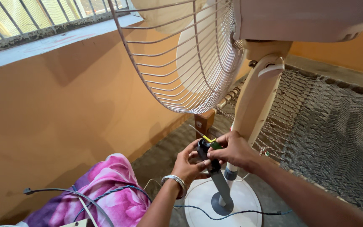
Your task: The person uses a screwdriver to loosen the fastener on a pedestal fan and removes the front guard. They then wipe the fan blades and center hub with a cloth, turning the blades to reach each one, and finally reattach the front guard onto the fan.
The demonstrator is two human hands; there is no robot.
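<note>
Both hands meeting at the black collar atop the grey fan pole, near centre. Left hand wrapped round the collar from the left; right hand clamped on a green-yellow screwdriver, shaft pointing up-left. Pole axis leaning, base lower right.

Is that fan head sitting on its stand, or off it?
Off. The fan head leans tilted beside the grey pole, whose top both hands grip.

Both hands on fan pole, right w/ screwdriver.
</note>
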